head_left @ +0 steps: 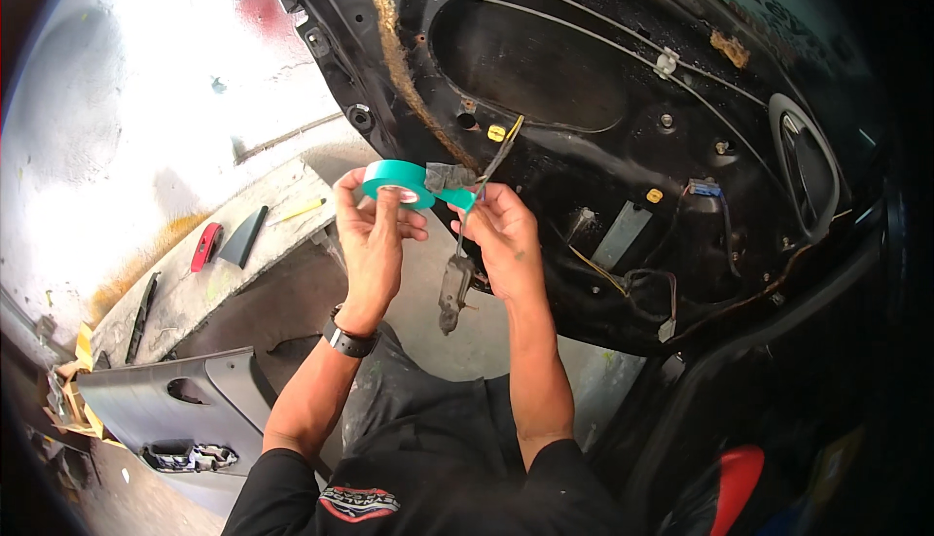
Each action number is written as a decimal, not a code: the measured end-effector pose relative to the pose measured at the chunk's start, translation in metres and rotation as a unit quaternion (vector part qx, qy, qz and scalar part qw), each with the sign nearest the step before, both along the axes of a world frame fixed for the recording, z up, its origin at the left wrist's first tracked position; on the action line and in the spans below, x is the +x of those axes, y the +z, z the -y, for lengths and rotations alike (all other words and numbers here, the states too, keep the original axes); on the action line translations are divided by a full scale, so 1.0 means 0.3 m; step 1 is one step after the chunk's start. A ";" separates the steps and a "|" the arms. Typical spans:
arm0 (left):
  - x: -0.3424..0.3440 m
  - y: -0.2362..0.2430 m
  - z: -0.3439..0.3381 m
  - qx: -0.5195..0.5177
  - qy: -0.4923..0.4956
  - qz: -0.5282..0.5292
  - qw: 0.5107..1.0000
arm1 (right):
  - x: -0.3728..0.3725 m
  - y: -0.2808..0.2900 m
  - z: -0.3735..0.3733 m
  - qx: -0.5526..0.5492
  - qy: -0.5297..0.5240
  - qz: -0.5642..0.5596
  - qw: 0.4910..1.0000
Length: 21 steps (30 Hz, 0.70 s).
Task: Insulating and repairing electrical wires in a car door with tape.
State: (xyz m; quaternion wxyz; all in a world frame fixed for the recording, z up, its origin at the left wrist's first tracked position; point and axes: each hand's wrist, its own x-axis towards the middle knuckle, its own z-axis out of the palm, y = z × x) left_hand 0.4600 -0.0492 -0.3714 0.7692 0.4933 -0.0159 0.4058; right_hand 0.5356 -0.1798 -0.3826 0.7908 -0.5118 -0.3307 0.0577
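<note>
Grey door trim panel (165, 410), red handle (205, 246), black triangular trim piece (243, 236) on concrete ledge (195, 288)

Hard daylight floods the far left, blowing the pale wall (126, 98) out to white glare. The black door shell (632, 147) on the right sits dim, its detail murky. Fisheye bending and dark vignetting crowd the edges.
</note>
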 end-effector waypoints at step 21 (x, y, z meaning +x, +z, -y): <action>-0.023 0.002 0.052 0.131 0.090 0.149 0.976 | -0.126 0.418 0.088 -0.250 -0.061 0.434 0.864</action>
